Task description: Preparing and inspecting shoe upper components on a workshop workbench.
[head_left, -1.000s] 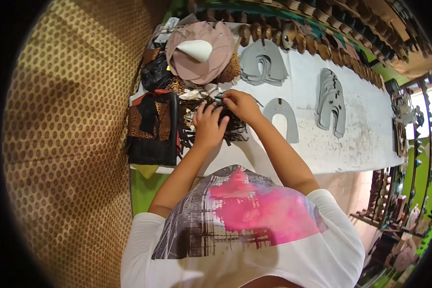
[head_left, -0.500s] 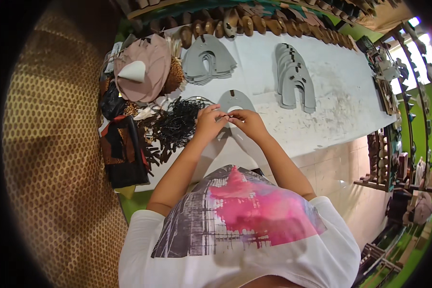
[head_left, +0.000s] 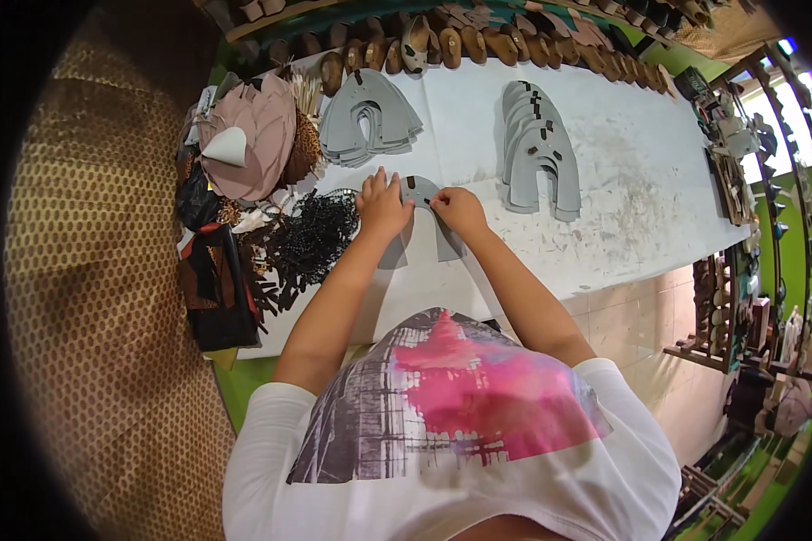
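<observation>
A grey horseshoe-shaped shoe upper piece [head_left: 421,191] lies on the white table in front of me, its two legs toward me. A short dark strip [head_left: 412,182] sits at the middle of its curved top. My left hand [head_left: 384,209] rests over its left side, fingers apart and stretched out. At the right side of the curve, my right hand [head_left: 458,213] has thumb and fingertips pinched together against the piece. Whatever is between those fingertips is too small to make out. Just left of my left hand is a tangled heap of black beaded cord [head_left: 311,236].
Stacked grey uppers stand in a left pile [head_left: 383,113] and a right pile [head_left: 523,135]. Pinkish cut pieces [head_left: 262,135] and a black folded bundle [head_left: 221,302] lie at left. Wooden shoe lasts [head_left: 451,47] line the far edge. The table's near edge runs below my forearms.
My fingertips were together above the upper; now the hands are apart. The left has flattened on the left side, and the right has come down to the right side. The whole view has shifted slightly.
</observation>
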### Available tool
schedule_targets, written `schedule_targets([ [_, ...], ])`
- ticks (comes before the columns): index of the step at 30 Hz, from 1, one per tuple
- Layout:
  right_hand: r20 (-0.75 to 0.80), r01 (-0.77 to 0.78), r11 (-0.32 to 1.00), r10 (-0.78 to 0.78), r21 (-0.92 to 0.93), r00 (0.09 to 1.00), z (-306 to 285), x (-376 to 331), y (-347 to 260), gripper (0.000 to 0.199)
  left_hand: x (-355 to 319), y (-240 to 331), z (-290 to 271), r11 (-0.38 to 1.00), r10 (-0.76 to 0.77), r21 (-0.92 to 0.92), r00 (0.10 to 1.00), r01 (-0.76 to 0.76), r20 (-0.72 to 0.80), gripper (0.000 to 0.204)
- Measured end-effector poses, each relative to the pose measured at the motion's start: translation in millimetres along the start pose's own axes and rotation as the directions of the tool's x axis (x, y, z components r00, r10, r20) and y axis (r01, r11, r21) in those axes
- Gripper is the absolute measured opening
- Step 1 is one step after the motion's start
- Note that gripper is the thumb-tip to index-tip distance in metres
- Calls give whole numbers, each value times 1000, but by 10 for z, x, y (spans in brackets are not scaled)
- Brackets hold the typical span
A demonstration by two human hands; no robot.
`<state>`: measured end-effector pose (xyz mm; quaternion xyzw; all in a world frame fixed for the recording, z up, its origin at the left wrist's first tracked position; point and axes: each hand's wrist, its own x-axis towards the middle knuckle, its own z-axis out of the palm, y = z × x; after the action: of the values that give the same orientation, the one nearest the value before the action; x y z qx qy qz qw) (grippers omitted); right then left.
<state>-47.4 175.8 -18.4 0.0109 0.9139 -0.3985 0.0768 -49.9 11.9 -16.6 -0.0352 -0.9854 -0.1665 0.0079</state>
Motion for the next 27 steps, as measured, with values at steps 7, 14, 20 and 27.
schedule_targets([
  [7, -25, -20, 999, 19, -33, 1000, -14, 27, -20, 14, 89, 43, -47, 999, -27, 33, 993, 23, 119, 58],
  [14, -99, 104, 989, -115, -105, 988, 25, -61, -38, 12, 264, -51, -135, 999, -53, 11, 969, 52, 241, 54],
  [20, -107, 340, 859, -407, -382, 907, 58, -123, 53, 12, 327, -193, -81, 985, 138, -134, 959, -107, 248, 42],
  [27, -75, 478, 776, -551, -411, 831, -31, -264, 133, 22, 330, -149, 28, 983, 152, -141, 946, -115, 285, 40],
])
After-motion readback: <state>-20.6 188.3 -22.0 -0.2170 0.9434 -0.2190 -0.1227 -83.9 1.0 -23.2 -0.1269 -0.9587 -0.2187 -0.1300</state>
